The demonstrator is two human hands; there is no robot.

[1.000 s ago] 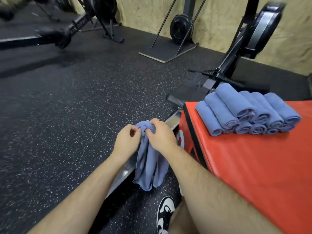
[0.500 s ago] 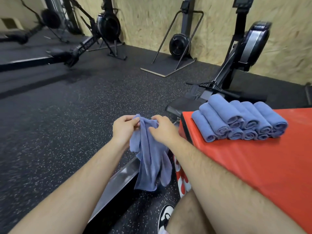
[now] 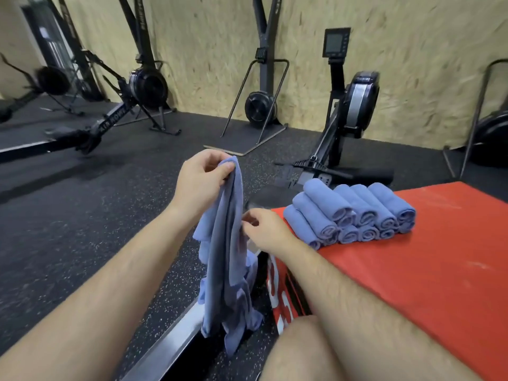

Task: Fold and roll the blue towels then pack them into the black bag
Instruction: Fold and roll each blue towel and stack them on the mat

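A loose blue towel (image 3: 226, 257) hangs down in folds in front of me, above the floor. My left hand (image 3: 199, 181) pinches its top corner and holds it up. My right hand (image 3: 265, 229) is lower, at the towel's right edge, fingertips pinching the cloth about halfway down. A stack of several rolled blue towels (image 3: 349, 213) lies on the near left corner of a red padded box (image 3: 412, 270), to the right of my hands. No black bag is in view.
A rowing machine (image 3: 349, 116) stands behind the red box, and its metal rail (image 3: 165, 345) runs along the floor below the towel. More gym machines (image 3: 143, 86) stand along the chipboard wall. My bare knee (image 3: 302, 350) is at the bottom.
My left hand has lifted the towel's corner higher while my right hand has slid down its edge, so the towel now hangs longer. The camera has tilted up.
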